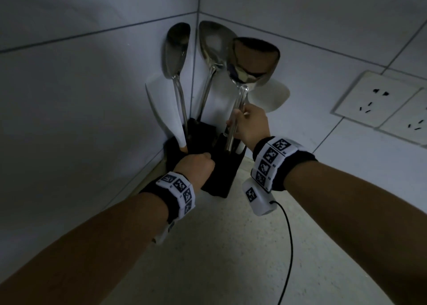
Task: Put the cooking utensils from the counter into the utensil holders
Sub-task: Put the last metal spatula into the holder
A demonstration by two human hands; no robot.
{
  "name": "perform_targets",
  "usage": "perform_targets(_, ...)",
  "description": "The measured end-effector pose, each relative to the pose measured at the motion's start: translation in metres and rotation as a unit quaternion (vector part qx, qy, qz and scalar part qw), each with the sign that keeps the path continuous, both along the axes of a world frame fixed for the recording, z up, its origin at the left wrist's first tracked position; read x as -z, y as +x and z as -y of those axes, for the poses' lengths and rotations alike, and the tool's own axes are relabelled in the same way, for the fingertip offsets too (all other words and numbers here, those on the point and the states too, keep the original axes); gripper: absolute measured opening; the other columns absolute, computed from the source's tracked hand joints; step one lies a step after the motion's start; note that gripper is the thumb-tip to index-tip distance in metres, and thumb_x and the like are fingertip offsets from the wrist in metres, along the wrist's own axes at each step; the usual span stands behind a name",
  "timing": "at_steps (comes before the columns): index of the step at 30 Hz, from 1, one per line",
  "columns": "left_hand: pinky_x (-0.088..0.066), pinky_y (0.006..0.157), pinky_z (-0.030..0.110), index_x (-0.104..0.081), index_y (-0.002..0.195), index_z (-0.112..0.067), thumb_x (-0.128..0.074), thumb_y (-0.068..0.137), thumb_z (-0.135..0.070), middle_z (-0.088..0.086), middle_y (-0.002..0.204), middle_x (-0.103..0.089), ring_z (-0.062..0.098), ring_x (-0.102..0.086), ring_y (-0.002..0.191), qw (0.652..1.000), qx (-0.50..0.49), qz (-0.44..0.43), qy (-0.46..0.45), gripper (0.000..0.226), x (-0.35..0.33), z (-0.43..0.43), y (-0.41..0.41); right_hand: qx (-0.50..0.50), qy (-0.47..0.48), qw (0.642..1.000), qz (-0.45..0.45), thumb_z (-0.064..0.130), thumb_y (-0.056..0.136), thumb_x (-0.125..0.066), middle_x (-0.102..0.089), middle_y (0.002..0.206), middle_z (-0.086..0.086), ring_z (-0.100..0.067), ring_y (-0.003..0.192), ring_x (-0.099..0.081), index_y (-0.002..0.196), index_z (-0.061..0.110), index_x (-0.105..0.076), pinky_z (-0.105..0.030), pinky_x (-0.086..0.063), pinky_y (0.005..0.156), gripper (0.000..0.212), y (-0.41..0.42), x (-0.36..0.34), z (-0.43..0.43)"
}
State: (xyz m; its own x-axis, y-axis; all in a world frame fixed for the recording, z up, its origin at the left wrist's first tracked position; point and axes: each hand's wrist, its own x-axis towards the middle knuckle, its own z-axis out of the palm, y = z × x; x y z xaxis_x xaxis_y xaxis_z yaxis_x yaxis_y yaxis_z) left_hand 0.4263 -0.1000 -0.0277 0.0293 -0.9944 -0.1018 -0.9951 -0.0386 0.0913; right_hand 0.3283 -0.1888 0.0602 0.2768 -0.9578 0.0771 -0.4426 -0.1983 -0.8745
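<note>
A black utensil holder [221, 180] stands in the tiled corner of the counter. My left hand [196, 166] grips its front rim. My right hand [248, 125] is closed around the shaft of a steel spatula [254, 59], whose lower end is inside the holder's right compartment. Two other steel spatulas [176, 48] [213, 43] stand upright in the holder and lean against the walls. A white spatula [161, 106] sticks out at the left, and a white spoon head [271, 95] shows behind my right hand.
Grey tiled walls [92, 85] meet just behind the holder. A double wall socket [381, 101] is on the right wall. The speckled counter [231, 258] stretches toward me, with a black cable [287, 247] trailing from my right wristband.
</note>
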Motion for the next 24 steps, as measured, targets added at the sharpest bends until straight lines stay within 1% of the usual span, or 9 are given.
perform_targets(3,-0.051,0.09,0.04,-0.062,0.104,0.003,-0.039,0.094,0.002,0.02,0.117,-0.057,0.033,-0.06,0.102,1.0,-0.012,0.008,-0.004,0.025,-0.0028,0.0,-0.0005,0.005,0.011,1.0,0.003,0.013,0.093,-0.048,-0.068,0.094,-0.031,-0.043,0.094,-0.067,0.078,-0.001,-0.053,-0.058,-0.053,0.085,0.021,0.0,0.0031,0.0008)
perform_targets(6,-0.051,0.088,0.039,-0.06,0.104,0.003,-0.038,0.094,0.002,0.02,0.116,-0.057,0.033,-0.06,0.101,1.0,-0.022,0.005,-0.006,0.025,-0.0044,-0.0004,-0.0071,-0.007,0.024,0.999,-0.023,0.016,0.094,-0.047,-0.064,0.103,-0.034,-0.044,0.099,-0.063,0.09,-0.006,-0.056,-0.057,-0.05,0.09,0.024,-0.0009,0.0026,0.0004)
perform_targets(9,-0.051,0.087,0.039,-0.061,0.103,0.002,-0.038,0.094,0.001,0.02,0.115,-0.058,0.032,-0.061,0.099,0.999,-0.037,-0.008,-0.011,0.025,-0.0044,0.0004,-0.0082,0.008,0.03,0.999,-0.009,0.016,0.094,-0.047,-0.067,0.1,-0.032,-0.044,0.097,-0.065,0.09,-0.009,-0.057,-0.057,-0.052,0.087,0.027,-0.0025,-0.0003,-0.0004)
perform_targets(12,-0.051,0.09,0.039,-0.062,0.103,0.003,-0.039,0.095,-0.002,0.02,0.119,-0.057,0.032,-0.06,0.103,0.999,-0.04,-0.021,-0.005,0.026,-0.0011,0.0004,-0.0044,0.005,0.027,0.999,-0.036,0.02,0.096,-0.046,-0.067,0.104,-0.03,-0.043,0.1,-0.064,0.085,-0.004,-0.056,-0.056,-0.052,0.089,0.029,-0.0026,-0.0008,-0.0015)
perform_targets(16,-0.046,0.098,0.039,-0.06,0.109,0.004,-0.033,0.097,-0.003,0.019,0.123,-0.058,0.029,-0.058,0.109,0.995,-0.054,-0.079,-0.006,0.03,0.004,0.0034,-0.0021,0.011,0.054,0.998,-0.043,0.022,0.096,-0.046,-0.066,0.107,-0.033,-0.044,0.101,-0.064,0.081,0.002,-0.052,-0.057,-0.051,0.09,0.026,-0.0029,-0.0028,-0.002)
perform_targets(18,-0.045,0.097,0.04,-0.058,0.11,0.007,-0.035,0.098,-0.007,0.021,0.121,-0.059,0.03,-0.058,0.108,0.994,-0.055,-0.095,-0.011,0.029,0.0041,0.0051,-0.0033,0.012,0.066,0.996,-0.051,0.022,0.096,-0.047,-0.067,0.104,-0.031,-0.044,0.1,-0.064,0.082,0.003,-0.053,-0.057,-0.05,0.091,0.025,-0.003,-0.0039,-0.0042)
perform_targets(20,-0.046,0.096,0.041,-0.059,0.11,0.006,-0.037,0.098,-0.008,0.022,0.121,-0.058,0.031,-0.058,0.107,0.994,-0.04,-0.099,-0.012,0.029,0.0028,0.0048,-0.0054,0.009,0.072,0.996,-0.059,0.022,0.096,-0.048,-0.063,0.092,-0.023,-0.045,0.101,-0.064,0.084,0.003,-0.054,-0.056,-0.05,0.092,0.023,-0.003,-0.0057,-0.0074)
perform_targets(22,-0.048,0.094,0.04,-0.062,0.11,0.002,-0.039,0.097,-0.008,0.02,0.121,-0.056,0.031,-0.058,0.105,0.995,-0.028,-0.099,-0.02,0.029,0.0007,0.0029,-0.0073,0.008,0.084,0.994,-0.068,0.022,0.096,-0.048,-0.054,0.086,-0.02,-0.045,0.103,-0.063,0.088,-0.006,-0.059,-0.055,-0.049,0.093,0.031,-0.0035,-0.0059,-0.0081)
perform_targets(24,-0.049,0.093,0.04,-0.064,0.108,0.0,-0.04,0.096,-0.007,0.019,0.12,-0.055,0.03,-0.059,0.104,0.995,-0.017,-0.093,-0.033,0.028,-0.0002,0.0025,-0.0074,0.011,0.098,0.992,-0.073,0.021,0.095,-0.049,-0.053,0.088,-0.019,-0.043,0.105,-0.063,0.099,-0.014,-0.062,-0.05,-0.051,0.094,0.038,-0.0046,-0.0044,-0.0079)
